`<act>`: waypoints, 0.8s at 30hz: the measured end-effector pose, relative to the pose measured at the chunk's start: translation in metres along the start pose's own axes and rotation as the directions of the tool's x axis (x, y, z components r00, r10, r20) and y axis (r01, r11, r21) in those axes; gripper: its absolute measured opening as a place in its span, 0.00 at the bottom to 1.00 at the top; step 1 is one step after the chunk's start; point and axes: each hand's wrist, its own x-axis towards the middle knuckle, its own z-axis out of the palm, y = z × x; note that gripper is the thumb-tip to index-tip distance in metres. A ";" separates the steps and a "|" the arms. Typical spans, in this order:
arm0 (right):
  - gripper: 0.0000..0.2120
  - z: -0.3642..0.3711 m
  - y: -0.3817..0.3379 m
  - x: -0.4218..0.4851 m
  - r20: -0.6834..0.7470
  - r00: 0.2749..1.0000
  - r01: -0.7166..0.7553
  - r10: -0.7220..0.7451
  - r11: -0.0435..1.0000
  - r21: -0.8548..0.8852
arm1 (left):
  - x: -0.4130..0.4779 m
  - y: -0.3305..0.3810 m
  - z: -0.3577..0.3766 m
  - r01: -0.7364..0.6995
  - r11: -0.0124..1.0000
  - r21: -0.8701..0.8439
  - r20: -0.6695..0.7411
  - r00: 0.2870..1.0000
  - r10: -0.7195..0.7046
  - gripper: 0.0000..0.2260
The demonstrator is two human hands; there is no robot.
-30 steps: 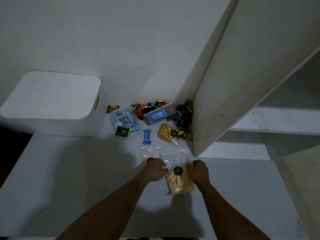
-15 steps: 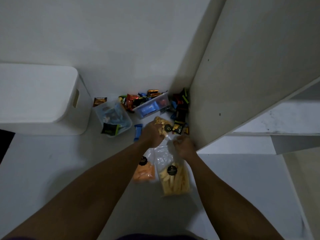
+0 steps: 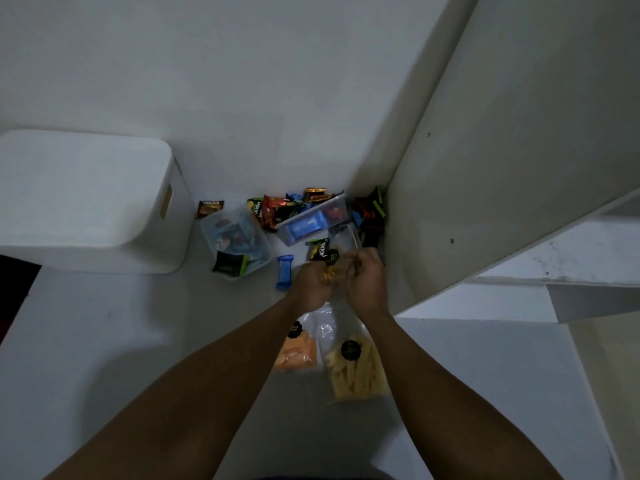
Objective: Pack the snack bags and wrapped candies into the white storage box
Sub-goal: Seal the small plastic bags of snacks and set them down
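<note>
white wall (image 3: 242,81), pale cabinet panel (image 3: 502,150), white floor (image 3: 104,341)

— What can't be made out beside the white box (image 3: 86,199)?

— The box itself runs off the left edge. Both hands are blurred: the left hand (image 3: 313,285) and right hand (image 3: 367,280) cover most of a clear snack bag (image 3: 330,265), so the hold on it is unclear.

— And farther from the box?

— The candy (image 3: 369,216) lies in shadow, its labels unreadable.

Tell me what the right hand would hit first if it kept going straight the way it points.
Probably the clear tray of candies just beyond the right hand, though depth is unclear.
</note>
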 end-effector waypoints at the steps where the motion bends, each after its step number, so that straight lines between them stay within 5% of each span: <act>1: 0.10 -0.002 -0.008 0.000 0.004 1.000 0.023 -0.023 1.000 0.018 | -0.004 0.004 -0.002 0.030 1.000 -0.003 0.003 1.000 -0.030 0.14; 8: 0.16 -0.026 -0.045 0.000 0.066 0.990 0.120 -0.125 0.990 0.069 | -0.026 0.032 -0.042 -0.043 0.983 -0.179 -0.097 0.995 0.026 0.18; 11: 0.19 -0.042 -0.069 -0.003 0.064 0.972 0.227 -0.228 0.974 0.017 | -0.034 0.050 -0.068 -0.061 0.943 -0.328 -0.097 0.995 0.031 0.27; 14: 0.20 -0.054 -0.092 -0.004 0.030 0.964 0.263 -0.265 0.962 0.073 | -0.044 0.071 -0.092 -0.100 0.926 -0.364 -0.130 0.990 0.056 0.19; 19: 0.16 -0.075 -0.137 -0.002 -0.083 0.989 0.143 -0.120 0.916 0.375 | -0.068 0.106 -0.133 -0.206 0.846 -0.492 -0.189 0.974 0.127 0.08; 24: 0.04 -0.085 -0.177 -0.005 0.073 0.997 -0.032 -0.008 0.849 0.528 | -0.090 0.131 -0.171 -0.266 0.808 -0.526 -0.217 0.960 0.175 0.08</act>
